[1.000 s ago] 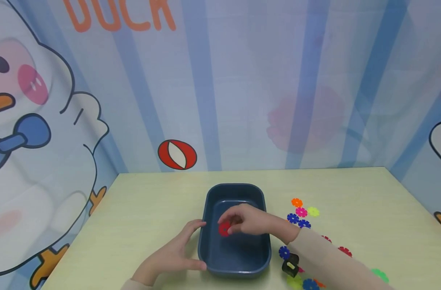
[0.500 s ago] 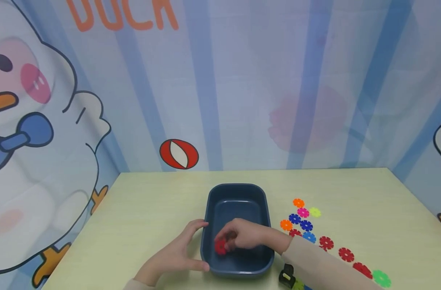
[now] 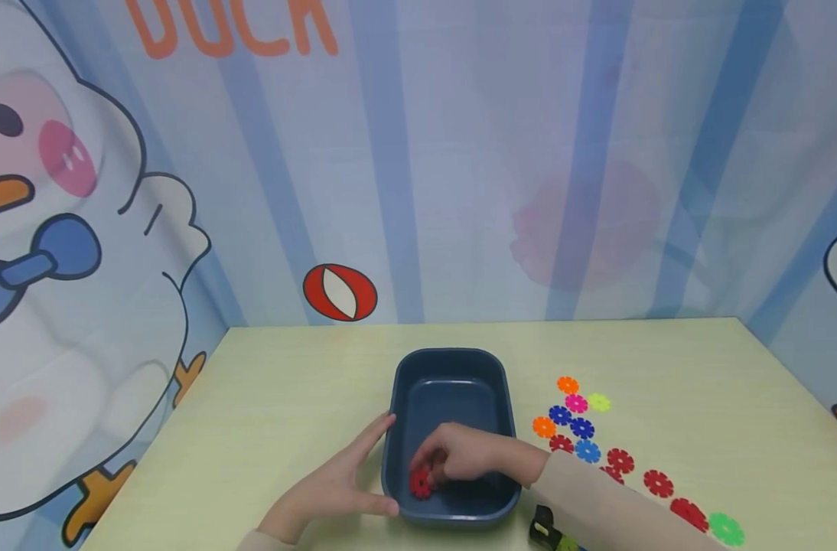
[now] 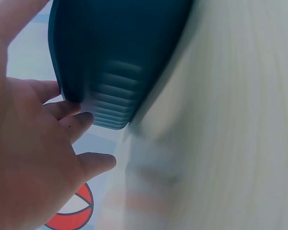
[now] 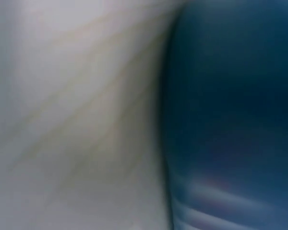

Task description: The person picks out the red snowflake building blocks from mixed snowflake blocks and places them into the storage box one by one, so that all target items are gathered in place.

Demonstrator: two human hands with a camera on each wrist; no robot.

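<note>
A dark blue plastic bin (image 3: 453,398) stands on the table. My left hand (image 3: 325,486) is at its left side, fingertips and thumb against the wall near the rim. The left wrist view shows this hand (image 4: 33,148) with fingers fairly straight against the bin's outer wall (image 4: 120,62). Inside the bin is my right hand (image 3: 463,451), fingers bent, pinching a red snowflake disc (image 3: 420,484) low near the front left corner. In the right wrist view only the bin's blurred side (image 5: 230,110) shows; the hand and disc are outside it.
Right of the bin lie several loose snowflake discs, among them an orange disc (image 3: 568,385), a light blue disc (image 3: 587,451) and a green disc (image 3: 726,529). A black wrist mount (image 3: 545,528) shows under the right sleeve (image 3: 618,497). A printed curtain (image 3: 460,153) hangs behind the table.
My right hand has moved down and towards the bin's front left with the red disc in its fingers. My left hand has stayed at the bin's side.
</note>
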